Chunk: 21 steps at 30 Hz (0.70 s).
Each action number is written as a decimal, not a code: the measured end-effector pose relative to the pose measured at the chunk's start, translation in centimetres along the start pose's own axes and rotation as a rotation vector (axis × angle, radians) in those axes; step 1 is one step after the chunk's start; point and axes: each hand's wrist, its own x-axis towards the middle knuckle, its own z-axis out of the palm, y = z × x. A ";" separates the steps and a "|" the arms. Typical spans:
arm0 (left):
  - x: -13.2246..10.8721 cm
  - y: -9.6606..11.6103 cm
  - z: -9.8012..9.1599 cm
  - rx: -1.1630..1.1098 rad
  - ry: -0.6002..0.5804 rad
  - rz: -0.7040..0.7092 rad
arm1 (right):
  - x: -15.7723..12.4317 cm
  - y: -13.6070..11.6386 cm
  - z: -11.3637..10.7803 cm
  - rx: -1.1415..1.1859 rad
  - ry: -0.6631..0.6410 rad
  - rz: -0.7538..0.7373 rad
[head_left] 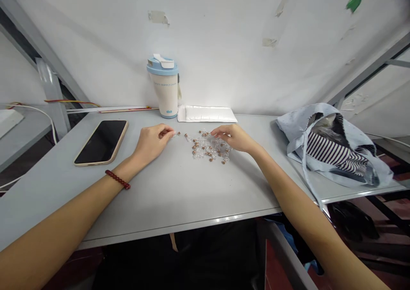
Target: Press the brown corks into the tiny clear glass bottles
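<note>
Between thumb and fingertips, my left hand (153,141) pinches a tiny clear glass bottle (176,134) with a brown cork, held just above the table left of the pile. A loose heap of several such corked glass bottles (209,149) lies in the middle of the table. My right hand (235,137) is at the heap's upper right side, fingers curled down and brought together at a small bottle (205,133); the fingertips partly hide their contact. A single corked bottle (188,138) lies between my left hand and the heap.
Behind stand a cream tumbler with a blue lid (165,89) and a flat white packet (208,114). A phone (101,142) lies at the left on the grey table (179,196). A light blue cloth bag (297,132) with striped contents sits at the right. A white wall closes the back.
</note>
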 end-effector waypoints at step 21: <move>-0.7 0.9 0.4 -0.025 -0.063 0.031 | -0.6 -2.0 1.8 0.018 -0.103 -0.245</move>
